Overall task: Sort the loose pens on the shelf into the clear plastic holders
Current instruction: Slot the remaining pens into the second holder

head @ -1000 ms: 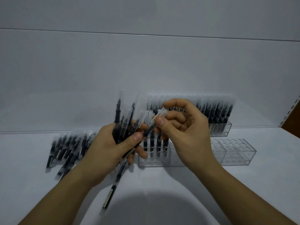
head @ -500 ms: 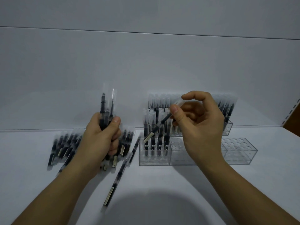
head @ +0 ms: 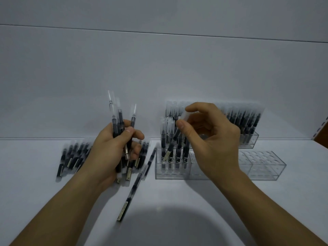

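One pen [head: 173,141], pinched in the grip of the right hand [head: 211,139], tilts over the front holder [head: 170,173], which has few pens. The left hand [head: 110,150] grip clasps a bundle [head: 118,126]. Many loose pens [head: 74,155] lie on the shelf [head: 177,201]; the rear holder [head: 250,141] looks full, so much is left.

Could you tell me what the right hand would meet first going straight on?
Probably the front holder: the right hand aims its pinched pen down-left at its holes, though depth is unclear.

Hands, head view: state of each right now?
Left hand: grips a bundle of pens.
Right hand: pinches one tilted pen at the front holder.
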### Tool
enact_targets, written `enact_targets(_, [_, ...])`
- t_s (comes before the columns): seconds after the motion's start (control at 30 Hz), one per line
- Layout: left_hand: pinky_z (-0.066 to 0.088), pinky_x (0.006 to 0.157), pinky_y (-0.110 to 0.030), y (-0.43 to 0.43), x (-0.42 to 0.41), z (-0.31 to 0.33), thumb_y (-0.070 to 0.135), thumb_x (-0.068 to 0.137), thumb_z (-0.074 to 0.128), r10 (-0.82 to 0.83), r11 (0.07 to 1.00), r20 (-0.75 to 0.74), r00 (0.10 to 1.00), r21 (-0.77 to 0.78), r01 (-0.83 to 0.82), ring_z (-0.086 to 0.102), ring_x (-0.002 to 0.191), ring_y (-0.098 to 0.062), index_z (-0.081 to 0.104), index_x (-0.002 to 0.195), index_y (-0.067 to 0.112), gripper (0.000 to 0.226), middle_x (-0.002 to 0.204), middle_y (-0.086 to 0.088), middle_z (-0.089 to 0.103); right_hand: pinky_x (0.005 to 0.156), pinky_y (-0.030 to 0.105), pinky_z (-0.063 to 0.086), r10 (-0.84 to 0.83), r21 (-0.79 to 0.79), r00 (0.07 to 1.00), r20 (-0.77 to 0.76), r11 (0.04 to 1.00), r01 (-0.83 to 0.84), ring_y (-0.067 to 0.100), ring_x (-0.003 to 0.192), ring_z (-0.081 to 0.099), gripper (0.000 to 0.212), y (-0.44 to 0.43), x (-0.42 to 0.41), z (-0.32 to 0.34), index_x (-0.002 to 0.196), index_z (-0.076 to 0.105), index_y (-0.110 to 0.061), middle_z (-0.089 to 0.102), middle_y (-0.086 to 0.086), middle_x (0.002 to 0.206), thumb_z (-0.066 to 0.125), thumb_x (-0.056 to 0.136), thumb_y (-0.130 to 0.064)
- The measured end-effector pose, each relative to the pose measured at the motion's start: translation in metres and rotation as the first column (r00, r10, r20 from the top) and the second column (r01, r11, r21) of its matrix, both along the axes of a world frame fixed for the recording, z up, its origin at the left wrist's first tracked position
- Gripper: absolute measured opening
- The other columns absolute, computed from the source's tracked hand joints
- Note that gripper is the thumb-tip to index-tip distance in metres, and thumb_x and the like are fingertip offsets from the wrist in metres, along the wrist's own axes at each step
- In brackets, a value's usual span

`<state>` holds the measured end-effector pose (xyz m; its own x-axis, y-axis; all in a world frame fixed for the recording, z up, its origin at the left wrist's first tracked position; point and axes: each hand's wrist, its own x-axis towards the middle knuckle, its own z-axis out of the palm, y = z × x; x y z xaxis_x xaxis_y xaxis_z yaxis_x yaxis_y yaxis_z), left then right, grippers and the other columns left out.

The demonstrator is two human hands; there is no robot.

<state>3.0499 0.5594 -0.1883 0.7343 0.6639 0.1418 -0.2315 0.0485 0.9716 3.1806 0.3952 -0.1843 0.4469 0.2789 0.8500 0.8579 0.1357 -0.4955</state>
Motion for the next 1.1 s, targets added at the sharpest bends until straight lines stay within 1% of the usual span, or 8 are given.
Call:
enact_targets(0.23, [0.048,0.057,-0.031,-0.001,-0.001,0.001,0.014,0.105,0.047,0.011,1.000,0.005,1.000,-0.002,-0.011,0.057,0.062,-0.016,0.058,0.109,0.009,0.013,0.086,-0.005,0.065,0.071,0.011,0.054,-0.050,-0.119,0.983,0.176,0.990,0.072,0.006,0.074,0.065,0.025,0.015,-0.004,-0.004,0.110,0.074,-0.010,0.070,-0.005,0.082,0.082,0.088,-0.017])
enact_targets(0.5, [0.044,0.058,-0.031,-0.002,-0.001,0.001,0.015,0.105,0.046,-0.008,0.999,0.007,1.000,0.045,0.008,0.054,0.062,-0.015,0.060,0.111,0.009,0.016,0.086,-0.005,0.066,0.071,0.018,0.055,-0.065,-0.203,0.967,0.246,0.972,0.117,0.006,0.070,0.061,0.028,0.019,-0.005,-0.008,0.111,0.073,-0.011,0.070,-0.004,0.083,0.083,0.087,-0.021])
enact_targets(0.6, [0.046,0.058,-0.030,-0.001,-0.002,-0.001,0.017,0.105,0.046,-0.038,0.995,-0.007,0.999,0.095,0.038,0.054,0.064,-0.015,0.063,0.107,0.013,0.017,0.089,-0.006,0.070,0.069,0.018,0.054,-0.081,-0.229,0.963,0.258,0.963,0.143,0.005,0.069,0.057,0.028,0.018,-0.006,-0.009,0.109,0.072,-0.012,0.068,-0.005,0.084,0.083,0.087,-0.023])
enact_targets(0.7, [0.047,0.063,-0.036,-0.004,-0.004,0.000,0.022,0.103,0.049,-0.090,0.980,-0.006,0.996,0.175,0.090,0.056,0.066,-0.019,0.070,0.090,0.028,0.025,0.094,-0.019,0.069,0.068,0.015,0.050,-0.094,-0.250,0.958,0.272,0.954,0.164,0.002,0.070,0.051,0.028,0.017,-0.005,-0.010,0.108,0.071,-0.012,0.067,-0.006,0.087,0.083,0.086,-0.024])
enact_targets(0.77, [0.048,0.063,-0.036,-0.007,-0.006,0.001,0.026,0.098,0.052,-0.130,0.970,0.013,0.991,0.208,0.124,0.056,0.065,-0.019,0.069,0.091,0.027,0.019,0.095,-0.017,0.071,0.068,0.014,0.049,-0.094,-0.254,0.960,0.262,0.954,0.163,0.001,0.071,0.048,0.027,0.015,-0.006,-0.011,0.110,0.071,-0.013,0.066,-0.006,0.088,0.082,0.088,-0.025])
enact_targets(0.87, [0.048,0.059,-0.032,-0.010,-0.007,0.002,0.028,0.092,0.053,-0.181,0.953,0.037,0.983,0.254,0.166,0.053,0.061,-0.018,0.059,0.105,0.011,0.023,0.093,-0.008,0.073,0.064,0.013,0.046,-0.073,-0.230,0.978,0.195,0.966,0.118,0.006,0.066,0.052,0.024,0.011,-0.009,-0.011,0.111,0.070,-0.015,0.065,-0.007,0.086,0.078,0.091,-0.026])
enact_targets(0.97, [0.046,0.061,-0.036,-0.012,-0.006,0.000,0.026,0.095,0.054,-0.237,0.924,0.053,0.970,0.319,0.208,0.051,0.060,-0.018,0.056,0.107,0.008,0.022,0.090,-0.009,0.072,0.056,0.014,0.040,0.010,-0.170,1.000,0.023,0.985,-0.006,0.015,0.055,0.053,0.021,0.004,-0.011,-0.011,0.111,0.067,-0.018,0.065,-0.010,0.083,0.074,0.094,-0.026])
enact_targets(1.1, [0.048,0.058,-0.029,-0.013,-0.006,-0.003,0.022,0.099,0.054,-0.317,0.882,0.038,0.948,0.378,0.280,0.053,0.061,-0.018,0.055,0.108,0.006,0.018,0.090,-0.011,0.072,0.048,0.021,0.039,0.228,-0.019,0.945,-0.235,0.971,-0.239,0.008,0.045,0.046,0.029,-0.002,-0.014,-0.006,0.116,0.064,-0.017,0.070,-0.006,0.090,0.073,0.091,-0.028])
